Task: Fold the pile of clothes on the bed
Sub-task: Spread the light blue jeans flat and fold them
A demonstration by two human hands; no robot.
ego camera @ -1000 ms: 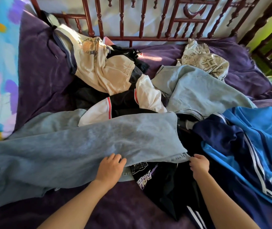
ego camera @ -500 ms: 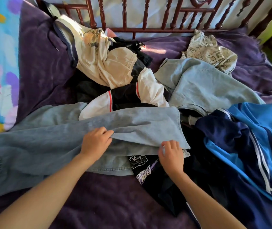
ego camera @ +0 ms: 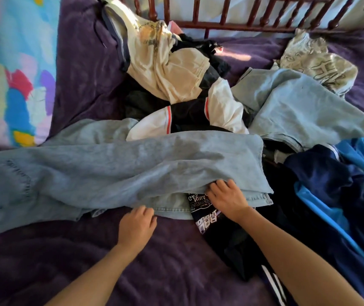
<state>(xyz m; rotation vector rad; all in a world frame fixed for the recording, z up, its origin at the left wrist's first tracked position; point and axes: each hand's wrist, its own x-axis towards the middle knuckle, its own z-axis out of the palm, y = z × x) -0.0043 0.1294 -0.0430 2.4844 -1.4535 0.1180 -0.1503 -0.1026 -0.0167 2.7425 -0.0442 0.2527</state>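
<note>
- Jeans lie across the purple blanket, running from the left edge to the middle of the bed, one leg folded over the other
- Left hand sits at the near hem of the jeans, knuckles up and fingers curled, tips touching the denim; I cannot tell whether it grips the hem
- Right hand rests palm down on the lower leg, near the leg ends; its fingers are spread and slightly bent, tips slid under the edge of the upper leg
- Black tee with white print pokes out from beneath the jeans, just beside the right wrist
- Blue jacket with white stripes is heaped at the right, touching the black clothes
- Behind the jeans the pile goes on: a white-and-black top, a cream shirt on top of dark clothes, and a pale blue garment to the right
- Grey printed shirt lies crumpled near the wooden headboard
- Bright flowered cloth fills the left side
</note>
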